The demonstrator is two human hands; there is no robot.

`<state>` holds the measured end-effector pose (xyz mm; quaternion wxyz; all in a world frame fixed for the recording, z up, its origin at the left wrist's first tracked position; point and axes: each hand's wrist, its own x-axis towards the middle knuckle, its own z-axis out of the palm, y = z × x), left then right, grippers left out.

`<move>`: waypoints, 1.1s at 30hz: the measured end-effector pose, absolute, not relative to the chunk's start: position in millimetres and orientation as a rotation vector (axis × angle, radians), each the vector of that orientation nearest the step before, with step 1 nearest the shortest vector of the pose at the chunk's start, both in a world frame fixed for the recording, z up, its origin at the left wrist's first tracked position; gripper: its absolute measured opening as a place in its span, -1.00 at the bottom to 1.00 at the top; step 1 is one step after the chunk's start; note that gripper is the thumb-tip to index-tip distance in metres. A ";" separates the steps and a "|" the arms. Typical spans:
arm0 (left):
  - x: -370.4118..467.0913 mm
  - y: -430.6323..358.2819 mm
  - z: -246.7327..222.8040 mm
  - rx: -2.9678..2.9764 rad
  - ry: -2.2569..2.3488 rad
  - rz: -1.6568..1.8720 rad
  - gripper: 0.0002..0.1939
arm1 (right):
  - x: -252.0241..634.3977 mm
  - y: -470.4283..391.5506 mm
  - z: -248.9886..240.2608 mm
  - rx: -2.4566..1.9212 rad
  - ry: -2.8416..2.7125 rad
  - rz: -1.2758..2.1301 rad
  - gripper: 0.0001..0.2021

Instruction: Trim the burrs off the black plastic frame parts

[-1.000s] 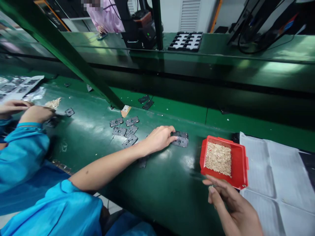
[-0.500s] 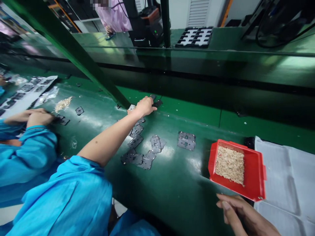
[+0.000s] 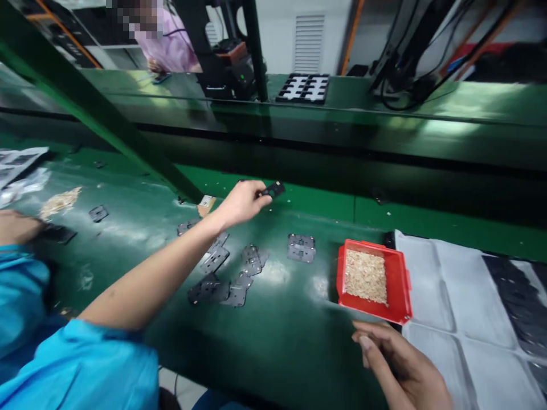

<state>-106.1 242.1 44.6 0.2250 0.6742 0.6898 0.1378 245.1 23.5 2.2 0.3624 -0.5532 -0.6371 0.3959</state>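
Note:
My left hand reaches over the far part of the green bench, its fingers closed on a thin black plastic plate with cutouts. Below my forearm lie several similar dark plates, loosely overlapping. Two more plates lie edge to edge to the right of them. My right hand hovers low in front of a red bin, thumb and fingertips pinched together; whatever is between them is too small to make out. The bin holds a heap of small beige pieces.
A white compartmented tray sits right of the bin, with dark plates at its far side. A slanting green post crosses at left. A co-worker's hand is at far left, near a beige pile. Another person sits behind the far bench.
My left hand has drawn back a little toward me, lifting a black plate from the far side. The view has turned right, showing more of the white tray. My right hand stays pinched.

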 end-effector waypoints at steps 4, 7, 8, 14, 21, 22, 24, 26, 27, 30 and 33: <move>-38.3 169.2 77.2 1.865 1.097 0.259 -0.83 | 229.7 33.6 19.5 -1.414 -1.476 0.986 -0.80; -4.3 139.0 87.7 1.858 0.816 0.204 -0.83 | 220.9 41.0 32.0 -1.373 -1.397 1.026 -0.69; 2.1 134.4 87.6 1.838 0.775 0.216 -0.84 | 219.2 42.2 35.5 -1.359 -1.375 1.057 -0.72; 14.8 117.7 68.4 1.748 0.818 0.301 -0.81 | 222.7 38.7 43.8 -1.352 -1.232 1.151 -0.80; 27.7 99.0 74.4 1.788 0.803 0.312 -0.76 | 234.5 26.3 30.3 -1.394 -1.279 0.910 -0.85; 28.9 98.6 76.9 1.765 0.810 0.289 -0.75 | 235.7 23.9 28.1 -1.391 -1.282 0.840 -0.84; 30.7 98.5 80.7 1.707 0.831 0.249 -0.73 | 238.0 19.6 24.5 -1.372 -1.318 0.702 -0.83; 31.9 98.7 82.4 1.652 0.837 0.223 -0.71 | 240.1 16.5 21.9 -1.352 -1.398 0.561 -0.80; 32.5 98.7 82.6 1.629 0.831 0.218 -0.70 | 241.0 15.4 20.9 -1.342 -1.433 0.488 -0.77; 35.3 98.4 82.1 1.574 0.795 0.233 -0.69 | 243.0 14.2 18.2 -1.320 -1.462 0.364 -0.69; 38.8 98.2 82.8 1.548 0.798 0.281 -0.69 | 245.0 14.3 15.7 -1.316 -1.482 0.366 -0.66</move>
